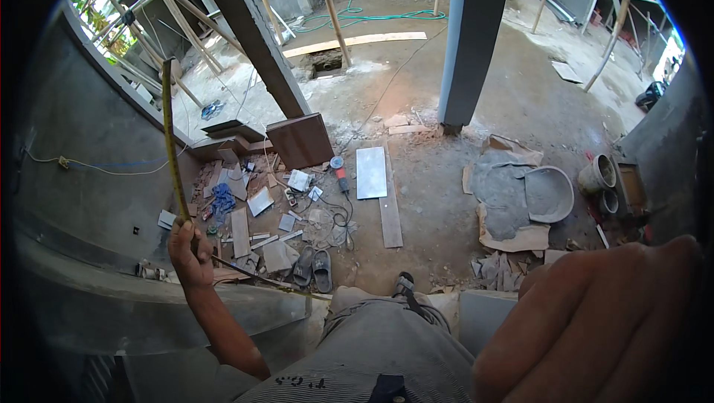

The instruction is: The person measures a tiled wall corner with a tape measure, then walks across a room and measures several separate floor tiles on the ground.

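Worksite floor seen from above through the head camera I operate from afar; all positions are given from the pale rectangular tile (371, 172). Well to the left of this tile, my left hand (191, 252) grasps a yellow measuring tape (174, 157), fingers folded about the blade. One stretch of the tape rises above the hand; another slants down from it, passing nearer to me than the tile. To the right of the tile and nearer to me, my right hand (595, 321) looms large with its fingers curled; I cannot tell whether it grips anything. Under the tile's right side lies a wooden plank (391, 226). Just left of the tile I note a red angle grinder (341, 177); farther left, a brown slab (301, 142) and a crumpled blue cloth (222, 200). A pair of sandals (322, 270) sits to its left, on my side. Right of the tile are grey mortar (497, 187), a round basin (551, 194) and a bucket (596, 174). Beyond it stand a pillar (470, 46) and, farther off, a green hose (394, 17) lies in loops.
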Demonstrator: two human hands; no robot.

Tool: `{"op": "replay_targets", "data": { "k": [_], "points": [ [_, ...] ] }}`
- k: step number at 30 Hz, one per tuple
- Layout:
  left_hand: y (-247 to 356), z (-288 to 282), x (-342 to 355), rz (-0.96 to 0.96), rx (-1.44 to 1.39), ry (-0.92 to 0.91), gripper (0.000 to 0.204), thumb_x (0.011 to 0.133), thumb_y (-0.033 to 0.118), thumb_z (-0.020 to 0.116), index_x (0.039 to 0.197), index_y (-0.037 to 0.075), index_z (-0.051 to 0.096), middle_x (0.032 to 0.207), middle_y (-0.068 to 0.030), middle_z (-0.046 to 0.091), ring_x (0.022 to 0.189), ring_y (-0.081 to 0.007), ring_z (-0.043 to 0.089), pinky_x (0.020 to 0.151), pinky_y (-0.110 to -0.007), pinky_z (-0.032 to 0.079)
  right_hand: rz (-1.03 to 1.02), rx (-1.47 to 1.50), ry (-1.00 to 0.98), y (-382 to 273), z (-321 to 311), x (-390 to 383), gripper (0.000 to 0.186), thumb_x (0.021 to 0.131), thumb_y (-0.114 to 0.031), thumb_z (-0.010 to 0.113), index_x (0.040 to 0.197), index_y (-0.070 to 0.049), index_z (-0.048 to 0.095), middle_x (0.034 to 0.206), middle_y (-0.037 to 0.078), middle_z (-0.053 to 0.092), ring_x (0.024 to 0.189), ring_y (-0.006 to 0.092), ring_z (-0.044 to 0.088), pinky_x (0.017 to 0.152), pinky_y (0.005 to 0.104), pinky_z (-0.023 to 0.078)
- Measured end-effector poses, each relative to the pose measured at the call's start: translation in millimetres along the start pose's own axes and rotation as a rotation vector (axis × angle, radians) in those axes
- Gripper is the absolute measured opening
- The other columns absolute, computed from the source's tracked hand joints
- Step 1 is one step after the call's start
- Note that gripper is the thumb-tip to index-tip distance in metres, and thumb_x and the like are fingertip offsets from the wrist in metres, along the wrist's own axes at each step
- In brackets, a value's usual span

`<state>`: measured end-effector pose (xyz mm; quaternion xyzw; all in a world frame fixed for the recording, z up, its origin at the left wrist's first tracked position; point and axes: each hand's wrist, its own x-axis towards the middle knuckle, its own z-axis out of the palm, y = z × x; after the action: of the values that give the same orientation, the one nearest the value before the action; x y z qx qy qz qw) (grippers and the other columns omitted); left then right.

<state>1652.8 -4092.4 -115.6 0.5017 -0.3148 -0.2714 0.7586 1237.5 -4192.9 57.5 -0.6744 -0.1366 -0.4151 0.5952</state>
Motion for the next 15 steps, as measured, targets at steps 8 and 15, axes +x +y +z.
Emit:
{"op": "replay_targets", "data": {
  "k": [8, 15],
  "points": [
    [-2, 35, 40, 0.069, 0.042, 0.037, 0.013, 0.087, 0.015, 0.055, 0.094, 0.005, 0.05, 0.069, 0.0, 0.047, 0.043, -0.0047, 0.033, 0.038, -0.019, 0.027, 0.081, 0.051, 0.066, 24, -44, -13, 0.033, 0.086, -0.014, 0.06, 0.057, -0.004, 0.047, 0.051, 0.008, 0.052, 0.039, 0.0164, 0.046, 0.037, 0.0299, 0.041],
    [-12, -9, 84, 0.352, 0.29, 0.067, 0.024, 0.094, 0.017, 0.046, 0.107, -0.001, 0.055, 0.065, 0.0037, 0.035, 0.05, -0.003, 0.025, 0.046, -0.018, 0.02, 1.102, -0.567, 0.546, 303, -104, -272, 0.037, 0.083, -0.033, 0.054, 0.09, 0.002, 0.062, 0.08, 0.018, 0.064, 0.073, 0.0324, 0.06, 0.068, 0.039, 0.046]
  ]
}}
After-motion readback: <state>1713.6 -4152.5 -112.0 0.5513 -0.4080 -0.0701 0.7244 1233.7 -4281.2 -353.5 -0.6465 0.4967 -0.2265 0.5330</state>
